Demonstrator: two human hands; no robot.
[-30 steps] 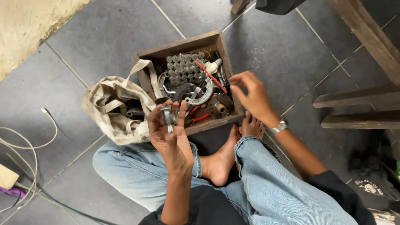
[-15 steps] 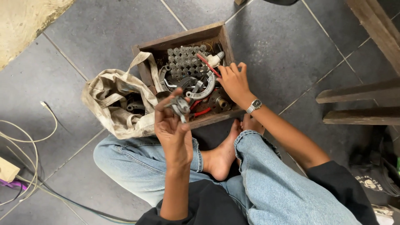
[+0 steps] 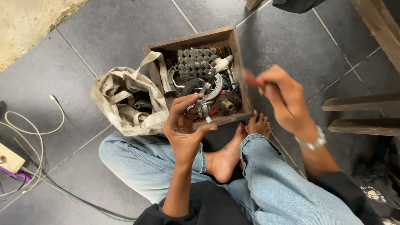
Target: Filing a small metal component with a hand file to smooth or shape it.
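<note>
I sit cross-legged on a tiled floor with a wooden box (image 3: 189, 40) of metal parts in front of my knees. My left hand (image 3: 183, 129) grips a small silvery metal part (image 3: 203, 109) just over the box's near edge. My right hand (image 3: 283, 98), with a watch (image 3: 311, 143) on its wrist, is lifted at the box's right side and blurred by motion. Its fingers pinch a thin reddish object (image 3: 249, 77) that is too blurred to identify. In the box lie a studded grey block (image 3: 196, 62), curved metal pieces and a round hub.
A crumpled canvas bag (image 3: 121, 104) leans on the box's left side. Cables (image 3: 33, 137) loop over the floor at the far left. Wooden bars (image 3: 362, 112) stand at the right, and dark cloth (image 3: 375, 187) lies at the lower right.
My right hand reached into the box, then came up and out to the right with its fingers pinched. My left hand kept the metal part and tilted it.
</note>
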